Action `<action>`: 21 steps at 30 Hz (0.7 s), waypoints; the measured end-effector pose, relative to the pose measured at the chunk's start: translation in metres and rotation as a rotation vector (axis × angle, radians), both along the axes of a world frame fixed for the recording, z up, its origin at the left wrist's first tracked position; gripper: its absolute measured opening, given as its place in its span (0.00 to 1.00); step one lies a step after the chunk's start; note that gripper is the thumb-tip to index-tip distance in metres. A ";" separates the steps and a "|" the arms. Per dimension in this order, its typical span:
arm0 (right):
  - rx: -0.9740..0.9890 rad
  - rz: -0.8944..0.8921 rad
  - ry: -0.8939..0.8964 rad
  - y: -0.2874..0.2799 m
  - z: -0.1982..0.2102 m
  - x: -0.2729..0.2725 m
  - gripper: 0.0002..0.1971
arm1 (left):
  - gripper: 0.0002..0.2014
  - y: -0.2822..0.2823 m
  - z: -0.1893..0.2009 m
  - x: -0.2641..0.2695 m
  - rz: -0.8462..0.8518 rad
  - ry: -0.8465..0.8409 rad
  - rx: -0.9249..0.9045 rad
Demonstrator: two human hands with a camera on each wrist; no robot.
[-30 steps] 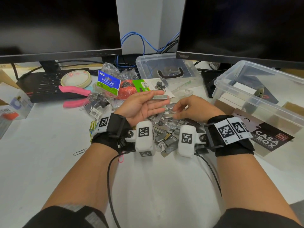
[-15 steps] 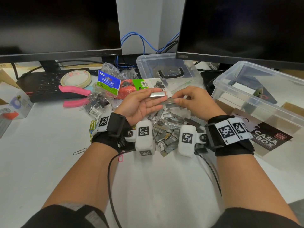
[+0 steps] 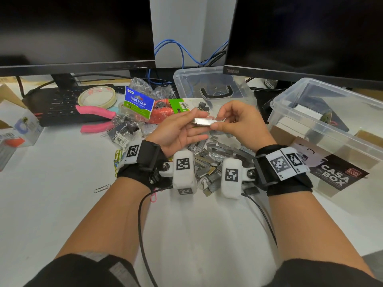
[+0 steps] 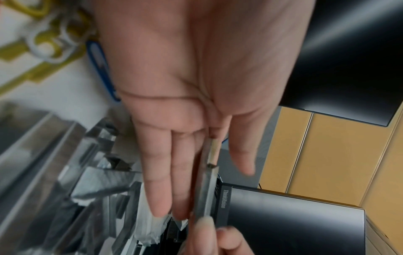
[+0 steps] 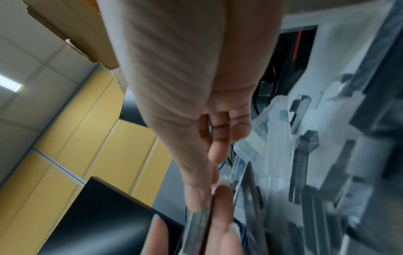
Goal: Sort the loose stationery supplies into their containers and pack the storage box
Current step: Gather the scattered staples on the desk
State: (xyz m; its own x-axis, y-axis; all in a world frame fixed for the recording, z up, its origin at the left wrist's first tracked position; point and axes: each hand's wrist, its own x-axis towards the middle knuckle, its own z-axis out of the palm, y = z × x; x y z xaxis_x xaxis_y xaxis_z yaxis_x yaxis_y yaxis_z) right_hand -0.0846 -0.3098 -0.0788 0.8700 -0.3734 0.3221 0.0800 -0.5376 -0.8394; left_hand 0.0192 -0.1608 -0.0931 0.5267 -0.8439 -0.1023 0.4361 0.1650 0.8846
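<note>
**Operator:** My left hand (image 3: 182,131) is palm-up above the desk (image 3: 62,204), fingers nearly straight. Strips of staples (image 3: 204,122) lie across those fingers. My right hand (image 3: 236,125) pinches the right end of the strips between thumb and forefinger. Both hands meet at the strips, over the loose staple pile (image 3: 213,160) at the middle of the desk.

**Supervisor:** Report containers.

**Operator:** Three clear plastic containers.
1. Storage box (image 3: 323,129), right edge of the desk, lid off. It holds a flat dark item and a small white box; other contents I cannot make out. It stands on a sheet printed "CASA BOX" (image 3: 335,177).
2. Smaller tub (image 3: 209,83), back of the desk between the two monitors. A dark U-shaped handle (image 3: 216,94) shows through its wall.
3. Small clear case (image 3: 18,125), left edge of the desk, with a red and a blue item inside; I cannot identify them.

**Supervisor:** Loose items?

**Operator:** A bag labelled "BINDER CLIP" (image 3: 138,104) behind my left hand, a bag of black clips (image 3: 122,131) just left of it, a tape roll (image 3: 97,98) and pink-handled pliers (image 3: 97,117) by the keyboard (image 3: 58,106). Coloured paper clips (image 3: 118,160) lie beside my left wrist.
</note>
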 end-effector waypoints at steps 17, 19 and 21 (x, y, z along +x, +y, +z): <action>-0.320 0.125 0.500 0.003 -0.007 0.004 0.15 | 0.11 0.000 0.001 0.000 0.064 0.084 -0.122; -0.318 0.094 0.487 0.004 -0.006 0.006 0.13 | 0.11 0.001 0.002 0.000 0.064 0.081 -0.119; -0.316 0.067 0.470 0.004 -0.006 0.007 0.08 | 0.11 0.000 0.002 0.000 0.066 0.075 -0.113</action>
State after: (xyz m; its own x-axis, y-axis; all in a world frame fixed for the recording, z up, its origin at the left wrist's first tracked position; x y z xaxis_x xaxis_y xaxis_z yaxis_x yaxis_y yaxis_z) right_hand -0.0778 -0.3063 -0.0851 0.9653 -0.2604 -0.0185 -0.2204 -0.7749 -0.5924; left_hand 0.0190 -0.1604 -0.0915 0.5756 -0.8162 -0.0497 0.4856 0.2923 0.8238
